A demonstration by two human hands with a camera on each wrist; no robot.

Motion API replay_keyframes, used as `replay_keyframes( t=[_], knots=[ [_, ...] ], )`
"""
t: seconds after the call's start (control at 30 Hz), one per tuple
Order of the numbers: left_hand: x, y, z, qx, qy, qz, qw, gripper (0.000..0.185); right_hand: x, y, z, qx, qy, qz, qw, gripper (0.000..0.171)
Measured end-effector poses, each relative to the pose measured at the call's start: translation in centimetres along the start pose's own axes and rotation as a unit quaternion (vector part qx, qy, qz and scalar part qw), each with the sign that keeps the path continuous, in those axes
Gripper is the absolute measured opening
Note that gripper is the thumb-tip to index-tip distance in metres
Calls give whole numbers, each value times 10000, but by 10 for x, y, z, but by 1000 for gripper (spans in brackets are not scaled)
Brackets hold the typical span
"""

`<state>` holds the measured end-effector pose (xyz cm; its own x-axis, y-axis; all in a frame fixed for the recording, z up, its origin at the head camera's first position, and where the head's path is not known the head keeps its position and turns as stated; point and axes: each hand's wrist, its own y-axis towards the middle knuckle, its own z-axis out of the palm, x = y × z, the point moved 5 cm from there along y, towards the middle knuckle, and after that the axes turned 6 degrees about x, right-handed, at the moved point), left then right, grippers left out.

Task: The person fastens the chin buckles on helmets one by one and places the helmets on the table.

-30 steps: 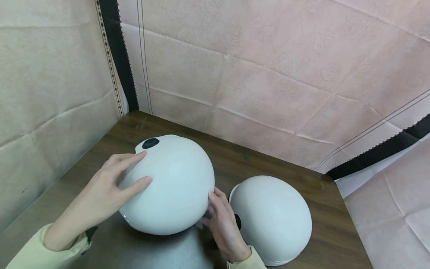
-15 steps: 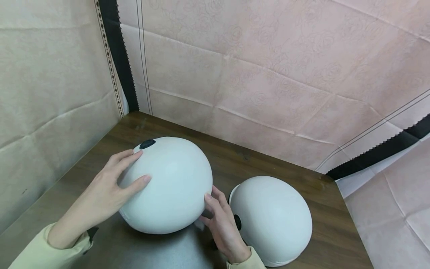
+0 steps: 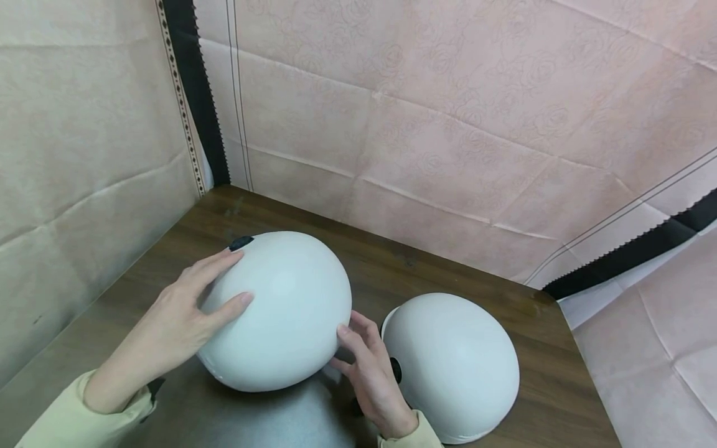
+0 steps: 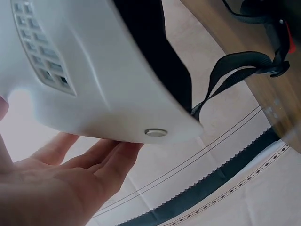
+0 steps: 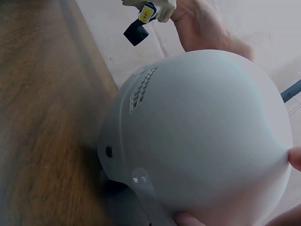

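Note:
A glossy white helmet (image 3: 282, 311) is held between both hands, its round shell toward the head camera. My left hand (image 3: 182, 314) grips its left side, thumb and fingers spread around the shell. Low on its right side, my right hand (image 3: 372, 373) holds it with bent fingers, some hidden behind the shell. A black oval patch (image 3: 241, 243) shows at the upper left edge. In the left wrist view, a vent grille (image 4: 42, 52), the dark lining (image 4: 150, 42) and a black chin strap (image 4: 240, 59) hanging from the rim are visible.
A second white helmet (image 3: 454, 367) sits on the brown wooden table (image 3: 538, 348), close to the right hand. A grey sheet-like surface (image 3: 269, 423) lies below the held helmet. Pale patterned cloth walls (image 3: 426, 124) enclose the table at the back and sides.
The held helmet has turned, its black oval patch sliding left toward the edge. It has shifted slightly left, the right fingertips moving with it. The second helmet stays put.

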<state>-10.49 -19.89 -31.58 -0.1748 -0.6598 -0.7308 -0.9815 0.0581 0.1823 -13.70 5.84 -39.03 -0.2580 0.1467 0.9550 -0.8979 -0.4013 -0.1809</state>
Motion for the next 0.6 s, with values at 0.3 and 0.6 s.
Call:
replay_keyframes(
  t=[0.3, 0.6],
  knots=[
    [0, 2, 0, 0, 28, 11, 10000, 66, 0, 0, 1, 38, 35, -135, 9999, 57],
    [3, 6, -1, -78, 51, 73, 9999, 67, 0, 2, 2, -80, -61, -136, 9999, 58]
  ],
)
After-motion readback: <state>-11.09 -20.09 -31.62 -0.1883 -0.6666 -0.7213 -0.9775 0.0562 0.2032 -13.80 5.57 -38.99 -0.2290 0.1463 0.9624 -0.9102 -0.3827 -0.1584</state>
